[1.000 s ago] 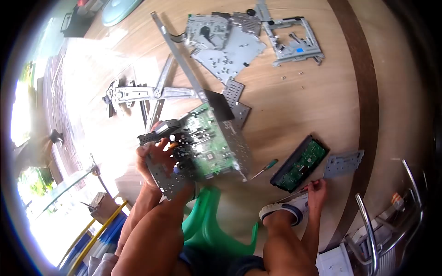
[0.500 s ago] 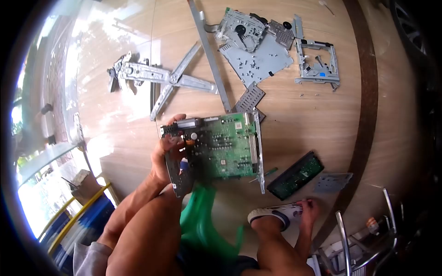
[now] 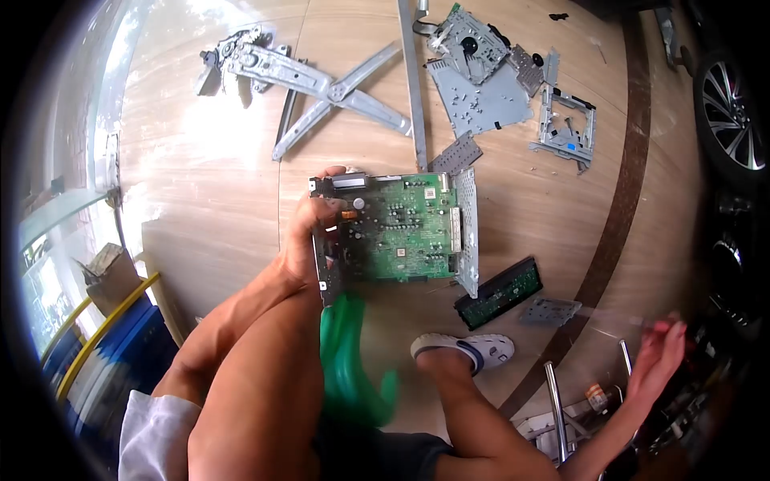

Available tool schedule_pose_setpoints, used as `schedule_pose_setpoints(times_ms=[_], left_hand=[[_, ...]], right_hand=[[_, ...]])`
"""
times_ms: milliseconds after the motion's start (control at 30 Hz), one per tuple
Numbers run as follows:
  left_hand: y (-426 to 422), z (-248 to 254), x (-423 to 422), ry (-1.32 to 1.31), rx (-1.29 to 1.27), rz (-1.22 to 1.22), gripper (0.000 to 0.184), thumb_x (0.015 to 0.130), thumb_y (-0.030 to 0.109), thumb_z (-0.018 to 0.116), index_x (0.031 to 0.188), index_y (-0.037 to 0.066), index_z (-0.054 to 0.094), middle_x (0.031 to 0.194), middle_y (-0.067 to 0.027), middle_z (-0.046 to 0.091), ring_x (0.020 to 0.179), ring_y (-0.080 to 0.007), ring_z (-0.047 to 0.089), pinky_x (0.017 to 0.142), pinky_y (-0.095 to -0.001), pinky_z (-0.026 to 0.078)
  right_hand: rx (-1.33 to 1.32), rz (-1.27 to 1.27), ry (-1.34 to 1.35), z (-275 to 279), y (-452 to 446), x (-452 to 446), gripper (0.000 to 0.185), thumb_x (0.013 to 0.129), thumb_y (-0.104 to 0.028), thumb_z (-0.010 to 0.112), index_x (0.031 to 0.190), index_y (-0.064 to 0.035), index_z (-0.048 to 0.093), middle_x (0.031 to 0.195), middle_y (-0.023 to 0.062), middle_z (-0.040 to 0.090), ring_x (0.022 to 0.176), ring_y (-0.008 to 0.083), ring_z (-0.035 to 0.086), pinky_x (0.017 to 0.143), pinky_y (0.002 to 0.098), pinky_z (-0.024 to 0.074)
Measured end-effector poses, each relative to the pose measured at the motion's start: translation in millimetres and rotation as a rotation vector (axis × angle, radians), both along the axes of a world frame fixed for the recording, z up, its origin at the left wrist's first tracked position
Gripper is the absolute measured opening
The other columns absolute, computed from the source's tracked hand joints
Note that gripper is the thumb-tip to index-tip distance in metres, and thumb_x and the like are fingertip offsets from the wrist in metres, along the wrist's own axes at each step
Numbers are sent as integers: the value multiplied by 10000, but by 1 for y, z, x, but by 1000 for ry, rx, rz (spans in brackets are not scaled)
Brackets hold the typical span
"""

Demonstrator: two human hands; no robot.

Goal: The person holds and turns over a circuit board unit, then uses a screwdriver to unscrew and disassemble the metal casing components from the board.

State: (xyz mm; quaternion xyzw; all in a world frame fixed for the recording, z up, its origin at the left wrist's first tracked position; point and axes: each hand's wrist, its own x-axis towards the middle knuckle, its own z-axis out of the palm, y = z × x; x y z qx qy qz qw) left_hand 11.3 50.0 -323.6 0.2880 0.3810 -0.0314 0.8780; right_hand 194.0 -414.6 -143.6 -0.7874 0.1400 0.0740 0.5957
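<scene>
- Right now I have the circuit-board unit (image 3: pixel 401 228) in the middle of my view, held above the floor, its green board facing up and a perforated metal side standing along its right edge.
- My left hand (image 3: pixel 301 240) is clamped on the unit's left edge; the left knee (image 3: pixel 298 321) rises just below, and I can't tell whether the two touch.
- My right hand (image 3: pixel 658 353) is raised well apart at the far right, fingers blurred; I can't tell whether it holds anything.
- Between that hand and the unit lie the black panel (image 3: pixel 499 293) and a thin grey plate (image 3: pixel 549 312), near each other, with the clog-shod foot (image 3: pixel 473 349) planted below them.
- A slotted plate (image 3: pixel 459 152) is partly hidden behind the unit's top edge, where a long metal bar (image 3: pixel 413 96) also ends in my view.
- Farther up, a crossed metal linkage (image 3: pixel 337 94) lies left of the bar; to its right sit a flat sheet scattered with small screws (image 3: pixel 484 103), a disc mechanism (image 3: pixel 469 48) and a rectangular frame (image 3: pixel 566 124).
- A green stool (image 3: pixel 349 369) crowds the space below the unit; chrome legs (image 3: pixel 555 405) stand near the right forearm.
- At the edges I see a wheel (image 3: pixel 728 112) and a cardboard box (image 3: pixel 108 276).
</scene>
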Motion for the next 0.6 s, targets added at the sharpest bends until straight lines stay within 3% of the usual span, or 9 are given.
schedule_pose_setpoints(times_ms=[167, 267, 333, 400, 500, 600], left_hand=[[-2, 5, -6, 75, 31, 11, 681, 794, 355, 607, 1418, 206, 378, 1302, -178, 547, 1157, -338, 587, 953, -514, 528], [-7, 13, 6, 95, 4, 50, 691, 805, 280, 604, 1419, 98, 345, 1285, -162, 544, 1157, -293, 573, 991, -451, 493], [-7, 14, 9, 160, 22, 27, 712, 793, 280, 599, 1438, 124, 340, 1294, -153, 546, 1120, -284, 597, 939, -436, 526], [-6, 16, 10, 230, 21, 8, 723, 786, 279, 596, 1448, 146, 336, 1296, -147, 547, 1101, -276, 609, 908, -424, 543], [-8, 14, 11, 279, 38, -15, 766, 773, 358, 611, 1475, 200, 350, 1340, -187, 529, 1161, -364, 585, 956, -549, 526], [-5, 8, 6, 271, 75, -51, 765, 775, 353, 604, 1476, 199, 340, 1329, -185, 533, 1156, -359, 588, 952, -549, 529]], right_hand=[[145, 333, -18, -61, 111, 87, 272, 1036, -244, 552, 1161, -5, 586, 1084, 96, 655, 992, 232, 672, 875, 315, 525], [135, 376, -29, -116, 160, 102, 300, 1042, -257, 537, 1181, 8, 556, 1117, 143, 656, 1029, 247, 676, 881, 322, 540], [206, 397, -20, -143, 178, 100, 313, 1052, -258, 513, 1204, 14, 536, 1138, 167, 654, 1057, 244, 673, 926, 341, 538], [116, 376, -109, -158, 191, 89, 328, 1043, -257, 532, 1204, 29, 528, 1142, 180, 652, 1053, 251, 670, 941, 358, 544], [25, 348, -203, -175, 202, 76, 357, 1025, -258, 567, 1201, 49, 520, 1147, 193, 649, 1051, 257, 666, 953, 378, 555], [9, 346, -257, -184, 210, 70, 357, 996, -245, 622, 1177, 50, 532, 1114, 174, 663, 997, 221, 670, 883, 354, 586]])
